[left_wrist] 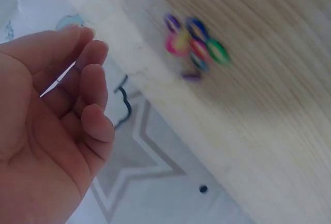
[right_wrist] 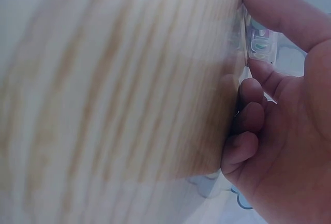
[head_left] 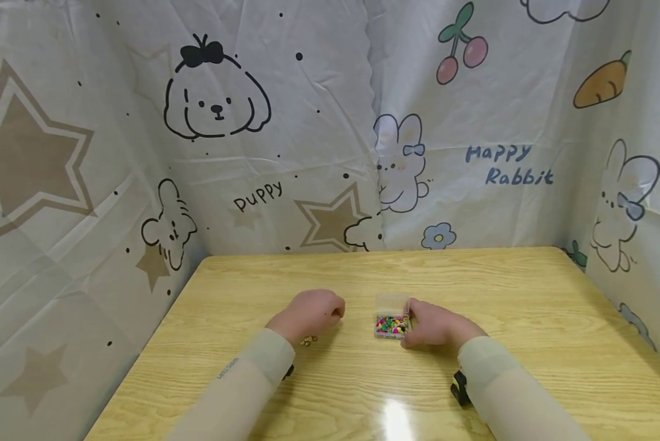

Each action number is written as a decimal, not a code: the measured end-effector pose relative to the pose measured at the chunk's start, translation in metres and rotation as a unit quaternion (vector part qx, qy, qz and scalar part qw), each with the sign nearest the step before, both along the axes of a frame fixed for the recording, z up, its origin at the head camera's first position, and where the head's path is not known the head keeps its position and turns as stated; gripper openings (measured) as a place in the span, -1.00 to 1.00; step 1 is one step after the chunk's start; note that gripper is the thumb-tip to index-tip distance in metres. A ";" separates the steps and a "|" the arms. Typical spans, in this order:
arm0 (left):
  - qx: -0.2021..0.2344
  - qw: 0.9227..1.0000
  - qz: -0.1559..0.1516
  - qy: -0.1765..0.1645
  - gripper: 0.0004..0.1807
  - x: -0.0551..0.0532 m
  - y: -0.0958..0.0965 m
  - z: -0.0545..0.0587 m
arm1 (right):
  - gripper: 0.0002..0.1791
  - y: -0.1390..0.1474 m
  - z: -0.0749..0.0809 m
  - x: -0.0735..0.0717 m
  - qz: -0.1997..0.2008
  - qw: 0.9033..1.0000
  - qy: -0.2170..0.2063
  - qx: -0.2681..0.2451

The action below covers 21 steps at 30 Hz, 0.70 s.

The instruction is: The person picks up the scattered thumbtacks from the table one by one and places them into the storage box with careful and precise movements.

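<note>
A small clear plastic box (head_left: 380, 335) with a raised lid (head_left: 390, 304) is filled with many-coloured pieces. My right hand (head_left: 437, 324) grips its right side between thumb and fingers; part of the box (right_wrist: 264, 40) also shows past the thumb in the right wrist view. My left hand (head_left: 310, 311) hovers left of the box, fingers curled, thumb and forefinger tips (left_wrist: 85, 32) together. Whether something tiny is pinched there is hidden. By the left wrist lies a little cluster of gold-looking pieces (head_left: 309, 340). In the left wrist view these pieces (left_wrist: 195, 40) are blurred, with coloured rims, resembling thumbtacks.
Both hands work over a light wood-grain table (head_left: 506, 288). White printed cloth (head_left: 318, 141) hangs behind it and at both sides. Dark wrist straps (head_left: 459, 388) show under the sleeves. A bright light reflection lies at the table's front.
</note>
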<state>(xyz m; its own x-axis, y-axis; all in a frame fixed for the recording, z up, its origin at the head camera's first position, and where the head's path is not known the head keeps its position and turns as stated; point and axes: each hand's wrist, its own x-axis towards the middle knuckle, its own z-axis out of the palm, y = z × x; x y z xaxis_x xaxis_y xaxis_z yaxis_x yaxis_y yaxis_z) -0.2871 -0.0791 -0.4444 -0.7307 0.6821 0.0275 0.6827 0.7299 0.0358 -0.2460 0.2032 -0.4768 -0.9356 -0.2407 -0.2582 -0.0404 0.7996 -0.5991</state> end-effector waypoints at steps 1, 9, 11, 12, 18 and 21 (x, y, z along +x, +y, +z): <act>0.001 1.000 0.006 -0.007 -0.81 0.000 -0.006 0.000 | -0.43 -0.001 0.000 0.000 0.002 1.000 0.000 -0.001; -0.018 0.997 0.049 -0.060 -0.77 0.002 -0.031 -0.005 | -0.43 -0.001 0.001 0.000 0.002 1.000 -0.005 -0.007; -0.020 0.996 0.054 -0.071 -0.76 0.003 -0.033 -0.008 | -0.42 -0.002 0.000 -0.001 -0.001 1.000 -0.006 -0.006; -0.021 0.995 0.056 -0.074 -0.76 0.003 -0.033 -0.009 | -0.42 -0.002 0.000 -0.001 -0.001 1.000 -0.006 -0.006; -0.014 0.996 0.059 -0.066 -0.71 0.002 -0.034 -0.013 | -0.43 -0.002 -0.001 -0.001 -0.004 1.000 -0.005 -0.005; -0.011 0.997 0.050 -0.055 -0.69 0.002 -0.032 -0.014 | -0.43 -0.002 -0.001 -0.001 -0.002 1.000 -0.005 -0.007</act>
